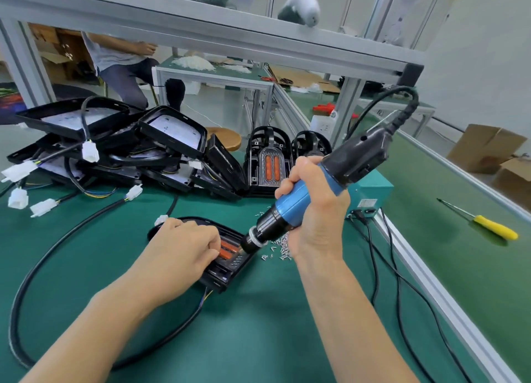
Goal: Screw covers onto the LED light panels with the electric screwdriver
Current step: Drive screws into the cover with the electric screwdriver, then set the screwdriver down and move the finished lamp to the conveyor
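Head view first: our right hand [313, 207] is wrapped in a full fist around the blue barrel of the electric screwdriver [304, 201], tilting it so the black nose points down and to the left, into the light panel [230, 265] lying flat on the green bench mat [258, 325]. We cannot see the bit tip itself; it is hidden where the nose meets the panel near the orange lens strips [230, 249]. Our left hand [184, 247] lies on top of the panel with the fingers curled and pressed together at the tool's nose, which we judge is to pin the housing so it cannot spin or slide under the driver (it may also be steadying a screw, but that we cannot tell). Just beside the panel, to the right of the nose and partly behind our right wrist, a scatter of loose screws [277, 249] lies within easy reach. The panel's thick black cable [43, 267] loops wide over the mat to our left, clear of the work. Farther back sits a heap of panel housings [115, 147] with white connectors, and two units stand upright beside it [270, 164]. Well off to the right lies a yellow-handled screwdriver [488, 226], untouched.
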The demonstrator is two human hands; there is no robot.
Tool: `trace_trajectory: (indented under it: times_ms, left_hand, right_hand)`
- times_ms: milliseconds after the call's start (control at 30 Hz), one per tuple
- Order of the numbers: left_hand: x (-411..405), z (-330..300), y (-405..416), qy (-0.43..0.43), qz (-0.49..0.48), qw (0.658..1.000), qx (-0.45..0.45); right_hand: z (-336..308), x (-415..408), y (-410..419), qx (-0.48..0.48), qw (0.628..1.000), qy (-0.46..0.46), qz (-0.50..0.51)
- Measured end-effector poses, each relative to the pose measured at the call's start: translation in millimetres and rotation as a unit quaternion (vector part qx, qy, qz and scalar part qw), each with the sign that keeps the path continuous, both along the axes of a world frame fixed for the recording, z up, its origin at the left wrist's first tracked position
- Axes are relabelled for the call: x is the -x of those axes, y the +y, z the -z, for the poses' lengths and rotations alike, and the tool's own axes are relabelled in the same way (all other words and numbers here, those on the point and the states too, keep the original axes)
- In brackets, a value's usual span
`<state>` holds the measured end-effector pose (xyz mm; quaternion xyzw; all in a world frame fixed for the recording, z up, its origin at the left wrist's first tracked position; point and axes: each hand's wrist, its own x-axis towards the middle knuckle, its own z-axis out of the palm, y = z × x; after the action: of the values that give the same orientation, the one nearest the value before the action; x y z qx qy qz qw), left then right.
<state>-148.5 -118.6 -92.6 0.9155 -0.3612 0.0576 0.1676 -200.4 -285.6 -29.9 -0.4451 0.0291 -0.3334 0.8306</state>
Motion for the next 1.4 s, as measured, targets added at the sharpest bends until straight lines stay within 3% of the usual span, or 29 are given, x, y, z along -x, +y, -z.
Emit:
trace_trajectory:
  times_ms: [267, 433, 533, 667, 733, 800, 900, 1100, 1300, 1400]
  left_hand:
    - [0, -12, -8, 0.007, 0.032, 0.994, -0.102]
    - [-4, -19, -9, -0.004, 0.032, 0.982, -0.184]
    - [-3, -23, -12, 0.023, 0.023, 0.972, -0.232]
    - [-3, -32, -20, 0.023, 0.005, 0.967, -0.255]
    - [-1, -37, -26, 0.003, -0.001, 0.967, -0.256]
    - [3, -43, -35, -0.046, 0.0, 0.965, -0.258]
    - [17, -41, -58, -0.121, 0.022, 0.962, -0.245]
    - [36, -5, -108, -0.118, 0.028, 0.96, -0.253]
    - [36, 17, -126, -0.126, 0.029, 0.938, -0.322]
    - [36, 21, -124, -0.144, 0.045, 0.927, -0.344]
  right_hand:
    - [-11, 13, -43, 0.024, 0.996, 0.009, 0.084]
    - [-9, 13, -93, 0.176, 0.96, 0.162, 0.146]
    - [13, 8, -124, 0.292, 0.887, 0.323, 0.151]
    - [48, 0, -153, 0.459, 0.698, 0.537, 0.117]
    - [65, -1, -159, 0.528, 0.608, 0.586, 0.088]
    - [81, -2, -163, 0.564, 0.549, 0.613, 0.066]
    - [95, -6, -164, 0.581, 0.527, 0.614, 0.084]
    - [85, -18, -159, 0.652, 0.417, 0.624, 0.106]
    - [71, -25, -148, 0.704, 0.354, 0.608, 0.096]
    - [49, -26, -123, 0.769, 0.324, 0.538, 0.119]
